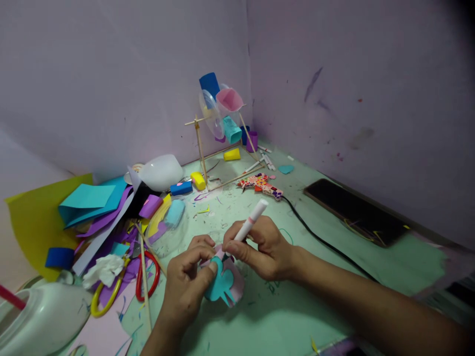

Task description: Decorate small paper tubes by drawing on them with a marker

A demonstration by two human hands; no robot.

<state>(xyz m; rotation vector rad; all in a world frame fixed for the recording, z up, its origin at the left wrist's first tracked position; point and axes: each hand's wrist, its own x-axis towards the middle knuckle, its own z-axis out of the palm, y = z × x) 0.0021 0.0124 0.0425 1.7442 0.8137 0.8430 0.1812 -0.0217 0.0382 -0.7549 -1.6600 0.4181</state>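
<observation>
In the head view, my left hand (189,282) pinches a turquoise foam cut-out (221,283) with rounded lobes and thin prongs at its lower end. Behind the cut-out is a pale pink piece (237,283), partly covered by it. My right hand (260,249) grips a white marker pen (252,219) with a pink band, slanted with its back end up. The lower end of the marker is down at the top edge of the cut-out, and its tip is mostly hidden by my fingers.
A stick frame (200,148) with a clear plastic wheel and coloured cups (230,100) stands at the back. Right of it lie a patterned glue gun (261,184) with a black cord (315,232) and a dark phone (352,210). Scissors (158,277), foam sheets (37,222) and white bottles (161,172) crowd the left.
</observation>
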